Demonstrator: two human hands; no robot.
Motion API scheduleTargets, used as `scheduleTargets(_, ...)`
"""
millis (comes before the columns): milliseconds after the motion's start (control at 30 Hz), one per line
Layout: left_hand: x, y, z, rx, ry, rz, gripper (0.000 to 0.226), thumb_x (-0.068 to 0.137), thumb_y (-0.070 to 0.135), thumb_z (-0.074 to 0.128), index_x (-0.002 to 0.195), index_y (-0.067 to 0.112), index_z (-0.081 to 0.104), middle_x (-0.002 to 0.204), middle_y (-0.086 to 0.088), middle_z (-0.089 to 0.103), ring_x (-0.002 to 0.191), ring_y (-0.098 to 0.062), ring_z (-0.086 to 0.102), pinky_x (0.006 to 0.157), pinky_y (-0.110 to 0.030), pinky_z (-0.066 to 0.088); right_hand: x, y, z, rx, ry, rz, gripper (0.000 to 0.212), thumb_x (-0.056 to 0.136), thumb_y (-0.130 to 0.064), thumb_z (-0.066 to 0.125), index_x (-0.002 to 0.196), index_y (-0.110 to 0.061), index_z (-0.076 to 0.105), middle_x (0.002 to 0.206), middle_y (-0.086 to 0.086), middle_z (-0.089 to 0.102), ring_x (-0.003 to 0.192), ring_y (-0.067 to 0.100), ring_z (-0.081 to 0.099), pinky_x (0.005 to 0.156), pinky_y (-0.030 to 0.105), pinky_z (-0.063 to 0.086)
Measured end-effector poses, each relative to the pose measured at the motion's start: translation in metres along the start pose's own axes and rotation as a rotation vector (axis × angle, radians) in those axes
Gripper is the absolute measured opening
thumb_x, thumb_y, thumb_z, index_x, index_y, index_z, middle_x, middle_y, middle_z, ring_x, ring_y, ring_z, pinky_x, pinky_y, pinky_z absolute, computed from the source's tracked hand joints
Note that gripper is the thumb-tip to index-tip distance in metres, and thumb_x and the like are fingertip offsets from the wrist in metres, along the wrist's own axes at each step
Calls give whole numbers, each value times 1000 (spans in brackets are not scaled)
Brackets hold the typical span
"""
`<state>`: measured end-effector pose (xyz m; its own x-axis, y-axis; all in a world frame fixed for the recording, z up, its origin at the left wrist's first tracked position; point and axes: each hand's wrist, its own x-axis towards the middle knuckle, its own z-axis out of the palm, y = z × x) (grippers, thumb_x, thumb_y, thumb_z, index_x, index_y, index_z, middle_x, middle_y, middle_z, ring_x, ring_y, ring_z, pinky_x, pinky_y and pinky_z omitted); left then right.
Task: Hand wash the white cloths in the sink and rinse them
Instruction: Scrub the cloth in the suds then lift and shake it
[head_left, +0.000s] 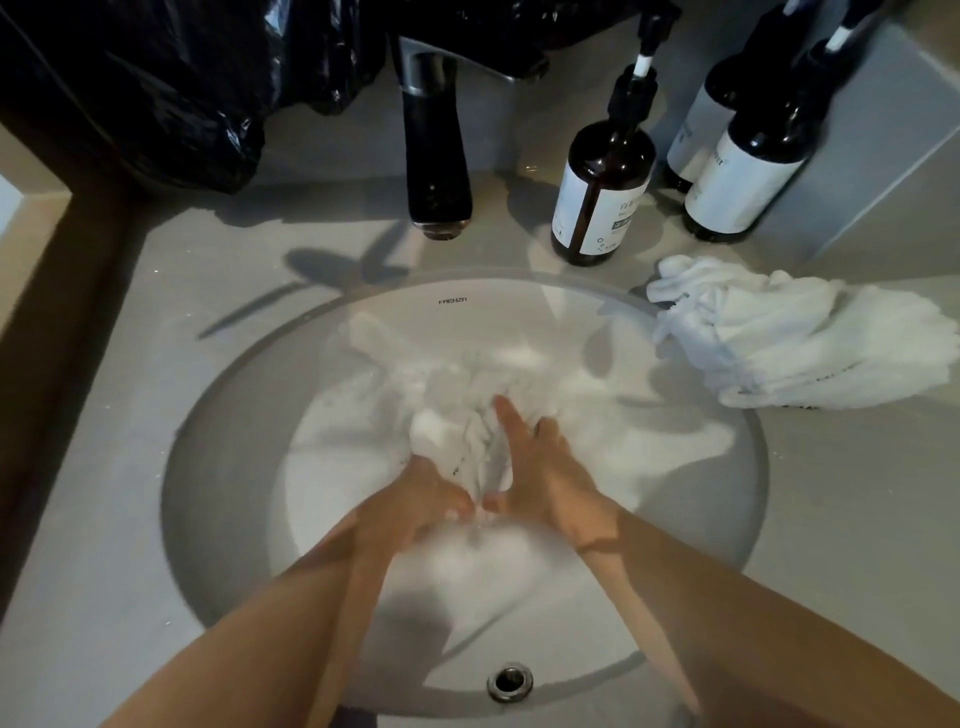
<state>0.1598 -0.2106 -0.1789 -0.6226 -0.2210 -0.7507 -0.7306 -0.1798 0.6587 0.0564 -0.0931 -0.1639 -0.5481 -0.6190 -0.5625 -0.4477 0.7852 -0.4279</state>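
A wet white cloth (467, 415) lies bunched in the middle of the round white sink (218, 467), in soapy water. My left hand (415, 504) grips the near end of the cloth, fingers curled into its folds. My right hand (540, 467) holds the cloth from the right side, its index finger stretched out over the fabric and the other fingers tucked into it. The two thumbs nearly meet at the near edge of the cloth. A heap of more white cloths (800, 338) rests on the counter at the sink's right rim.
A dark tap (436, 150) stands behind the basin. Three brown pump bottles (602, 192) with white labels stand at the back right. A black plastic bag (171, 88) fills the back left. The overflow hole (510, 680) sits in the near sink wall. The grey counter (104, 415) surrounds the basin.
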Motion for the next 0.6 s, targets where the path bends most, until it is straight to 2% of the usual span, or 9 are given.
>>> scheduleTargets(33,4,-3,-3,20,-5,23,80,45,14,82,119,6,51,117,-18,58,105,-30,60,76,-41,53,-4,-3,-2,-103,-33,-5,103,77,-32,73,148,-41,-2,135,14,28,125,34,37,99,40,41)
scheduleTargets(100,3,2,-12,-32,-5,106,54,55,3,81,105,0,61,99,-18,64,91,-28,63,75,-38,51,-3,6,-8,-40,43,-61,86,84,-22,64,148,-40,8,132,15,39,121,34,43,97,38,42)
scheduleTargets(167,-6,18,-21,-46,131,190,24,66,-4,76,86,6,68,78,-9,68,71,-21,64,66,-29,47,1,11,-17,180,258,-105,71,85,-14,58,145,-35,26,118,11,55,111,26,55,92,34,45)
scheduleTargets(267,-15,40,-34,-311,174,400,24,60,4,71,83,0,69,73,-9,69,69,-20,65,65,-27,50,3,7,-35,727,546,-174,52,81,-6,69,121,-29,45,73,-1,57,63,1,54,69,22,46)
scheduleTargets(333,-12,42,-40,-578,78,434,22,68,7,65,89,1,64,80,-10,64,79,-22,62,70,-28,50,4,3,-48,1145,597,-137,46,80,-2,71,109,-27,45,63,-3,50,47,2,45,55,19,42)
scheduleTargets(400,-9,40,-36,-658,36,448,29,85,9,59,112,1,60,104,-16,66,97,-30,64,83,-38,51,7,2,-51,1263,551,-80,39,85,-4,67,109,-25,45,67,-3,49,46,2,46,51,19,40)
scheduleTargets(433,-6,39,-31,-658,61,434,32,89,7,56,121,3,56,106,-15,67,96,-29,65,80,-36,52,8,1,-47,1281,519,-65,38,87,-3,63,113,-24,44,72,-3,51,53,4,51,54,20,42)
scheduleTargets(500,-2,33,-19,-531,165,351,46,85,4,62,128,4,44,93,-6,64,78,-19,64,65,-22,51,9,-2,-31,1171,433,-29,51,88,-7,63,129,-27,40,96,-2,54,78,13,60,69,20,49)
scheduleTargets(600,10,19,-4,29,335,306,50,84,5,65,125,14,38,95,-2,58,84,-18,61,70,-18,45,14,5,-7,317,256,17,81,84,-27,68,146,-40,19,124,3,32,107,24,52,97,32,43)
